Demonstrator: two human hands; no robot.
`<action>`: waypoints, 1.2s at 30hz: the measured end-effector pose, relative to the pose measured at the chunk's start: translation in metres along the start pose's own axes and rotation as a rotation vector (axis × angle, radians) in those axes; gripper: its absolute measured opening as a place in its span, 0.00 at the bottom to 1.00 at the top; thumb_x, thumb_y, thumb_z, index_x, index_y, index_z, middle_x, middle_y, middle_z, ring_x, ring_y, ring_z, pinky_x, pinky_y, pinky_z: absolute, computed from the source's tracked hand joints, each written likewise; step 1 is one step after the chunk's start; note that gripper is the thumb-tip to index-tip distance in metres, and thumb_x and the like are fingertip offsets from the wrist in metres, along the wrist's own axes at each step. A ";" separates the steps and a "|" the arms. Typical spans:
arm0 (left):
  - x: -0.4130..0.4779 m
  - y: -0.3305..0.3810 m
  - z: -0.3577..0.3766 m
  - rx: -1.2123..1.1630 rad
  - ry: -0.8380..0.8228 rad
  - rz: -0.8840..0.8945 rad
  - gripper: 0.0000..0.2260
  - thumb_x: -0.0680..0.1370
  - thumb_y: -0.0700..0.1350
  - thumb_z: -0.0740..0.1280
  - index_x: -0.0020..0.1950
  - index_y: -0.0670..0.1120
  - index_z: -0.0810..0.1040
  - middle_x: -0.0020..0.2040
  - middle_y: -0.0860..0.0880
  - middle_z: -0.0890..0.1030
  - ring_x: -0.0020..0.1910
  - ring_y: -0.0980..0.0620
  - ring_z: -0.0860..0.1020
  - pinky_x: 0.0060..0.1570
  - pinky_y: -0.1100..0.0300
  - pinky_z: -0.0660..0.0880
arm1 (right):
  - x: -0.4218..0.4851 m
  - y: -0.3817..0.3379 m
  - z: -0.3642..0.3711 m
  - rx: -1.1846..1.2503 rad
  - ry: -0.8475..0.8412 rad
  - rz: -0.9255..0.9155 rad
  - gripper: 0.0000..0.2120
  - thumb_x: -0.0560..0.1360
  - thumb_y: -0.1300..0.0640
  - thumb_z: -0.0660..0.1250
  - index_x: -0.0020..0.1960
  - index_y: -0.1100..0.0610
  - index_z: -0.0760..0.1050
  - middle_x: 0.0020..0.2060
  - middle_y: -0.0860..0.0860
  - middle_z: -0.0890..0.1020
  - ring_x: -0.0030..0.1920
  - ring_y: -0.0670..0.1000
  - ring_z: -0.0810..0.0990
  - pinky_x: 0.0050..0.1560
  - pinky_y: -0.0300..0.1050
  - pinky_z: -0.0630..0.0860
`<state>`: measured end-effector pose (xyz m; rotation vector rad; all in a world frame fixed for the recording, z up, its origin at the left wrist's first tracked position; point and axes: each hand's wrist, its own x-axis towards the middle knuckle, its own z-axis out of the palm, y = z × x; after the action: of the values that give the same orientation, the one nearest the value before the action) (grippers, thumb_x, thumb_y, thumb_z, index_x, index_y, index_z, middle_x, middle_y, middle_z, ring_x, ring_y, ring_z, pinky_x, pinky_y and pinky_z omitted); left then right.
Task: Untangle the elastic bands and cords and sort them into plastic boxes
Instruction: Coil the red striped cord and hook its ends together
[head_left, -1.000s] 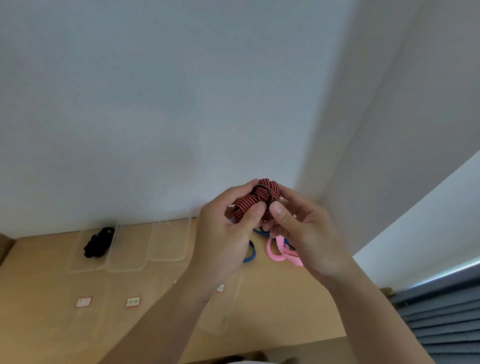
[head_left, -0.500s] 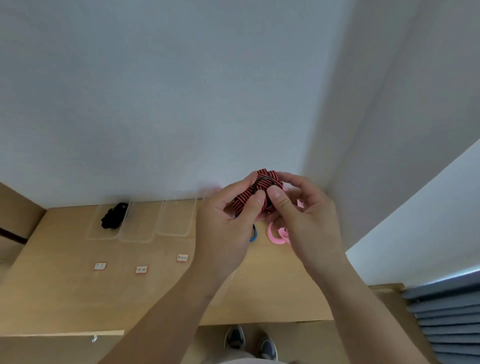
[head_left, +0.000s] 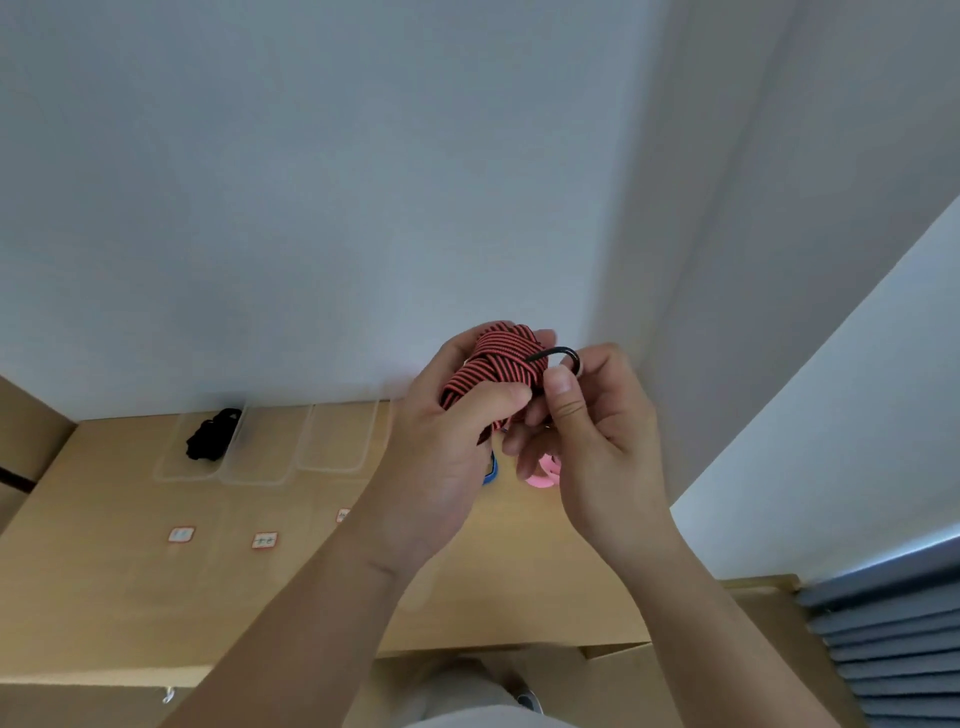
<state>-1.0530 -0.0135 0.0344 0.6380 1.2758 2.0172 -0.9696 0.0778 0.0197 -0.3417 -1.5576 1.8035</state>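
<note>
Left hand (head_left: 436, 457): fingers curled round red-black striped elastic bundle (head_left: 498, 358), thumb (head_left: 496, 404) pressed on its front. Bundle held in air above table (head_left: 130, 597).

Right hand (head_left: 602, 447): thumb and forefinger pinch thin black loop (head_left: 561, 352) sticking out of bundle's right side; other fingers curled below bundle.

Under hands, on table: blue band (head_left: 491, 470), pink band (head_left: 543, 477), partly hidden.

Further left: small labels (head_left: 182, 534).

At wall: row of clear plastic boxes (head_left: 332, 441); black cord (head_left: 213, 435) in leftmost.
</note>
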 end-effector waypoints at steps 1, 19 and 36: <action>0.001 0.003 0.001 -0.046 -0.013 -0.010 0.20 0.72 0.36 0.67 0.63 0.42 0.77 0.58 0.42 0.84 0.39 0.44 0.72 0.33 0.55 0.71 | 0.001 0.000 0.001 0.026 -0.005 0.011 0.08 0.81 0.55 0.60 0.47 0.59 0.68 0.31 0.51 0.78 0.29 0.55 0.80 0.27 0.45 0.76; 0.006 0.035 -0.075 0.966 -0.072 0.125 0.25 0.74 0.40 0.70 0.68 0.58 0.70 0.57 0.60 0.76 0.53 0.57 0.78 0.47 0.64 0.75 | 0.021 0.018 0.060 -0.346 0.066 -0.061 0.15 0.80 0.49 0.60 0.41 0.57 0.76 0.27 0.44 0.73 0.27 0.44 0.68 0.29 0.40 0.66; 0.019 0.066 -0.116 0.897 -0.160 0.057 0.30 0.74 0.41 0.69 0.72 0.61 0.65 0.53 0.62 0.78 0.45 0.58 0.80 0.36 0.61 0.79 | 0.054 0.023 0.106 -0.709 0.028 -0.272 0.10 0.82 0.54 0.61 0.49 0.45 0.80 0.36 0.39 0.81 0.36 0.45 0.81 0.33 0.38 0.74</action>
<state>-1.1645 -0.0880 0.0487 1.2101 2.0600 1.3117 -1.0816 0.0342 0.0362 -0.4489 -2.0741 0.9949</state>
